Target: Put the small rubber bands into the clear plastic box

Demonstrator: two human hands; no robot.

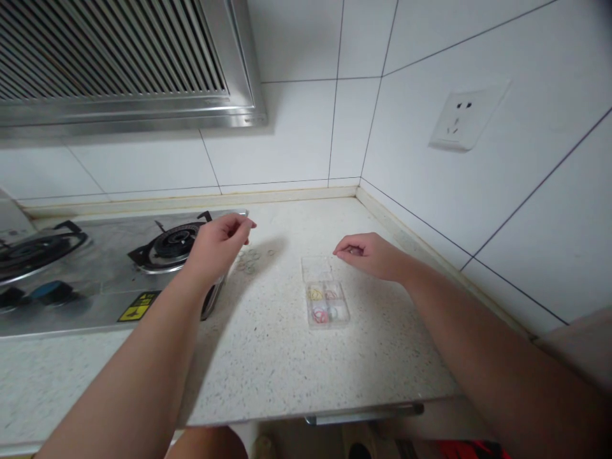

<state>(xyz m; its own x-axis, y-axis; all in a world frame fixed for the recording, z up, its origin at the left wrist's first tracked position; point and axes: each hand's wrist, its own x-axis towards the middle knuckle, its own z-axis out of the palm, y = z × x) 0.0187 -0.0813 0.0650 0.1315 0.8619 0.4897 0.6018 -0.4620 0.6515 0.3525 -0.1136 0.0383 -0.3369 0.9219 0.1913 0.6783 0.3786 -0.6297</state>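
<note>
A small clear plastic box (345,307) with compartments lies on the counter, its see-through lid (315,266) laid back behind it. Thin bands sit inside, among them yellow bands (314,294) and red bands (320,315). My right hand (370,255) hovers behind and to the right of the box, thumb and fingers pinched together. Over the stove's right edge is my left hand (222,242), also closed in a pinch. Whatever either hand holds is too small or hidden. Several pale loose bands (248,262) lie on the counter near my left hand.
On the left a gas stove (108,306) has two burners and a knob (51,292). A range hood (191,118) hangs above it. White tiled walls meet in the back corner, with a socket (459,118) on the right wall. The speckled counter (268,363) ends above a drawer handle (366,415).
</note>
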